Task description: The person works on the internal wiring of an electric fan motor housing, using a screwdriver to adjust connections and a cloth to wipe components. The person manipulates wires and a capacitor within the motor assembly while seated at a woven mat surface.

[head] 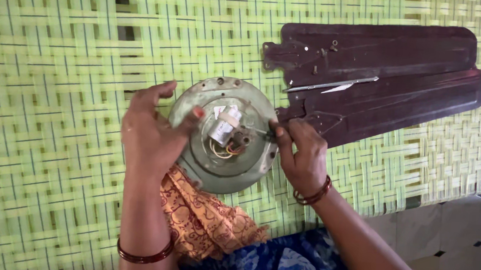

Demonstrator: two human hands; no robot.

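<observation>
Hands met on a round grey-green fan motor housing, seen from the head camera looking down. The housing sat near the middle of the scene, tilted up toward the camera, its near edge over a patterned orange cloth. The left hand gripped the housing's left rim, fingers curled behind it and the thumb pressed onto its face. The right hand was at the right rim, its thumb and fingers pinched together on a small part at the edge; what that part was could not be told. Inside the housing lay a small silver cylinder with coloured wires beside it. Farther right, two dark brown fan blades lay on a woven green-and-white strap surface, with a thin metal tool resting on them. Blue flowered fabric showed at the near edge.
</observation>
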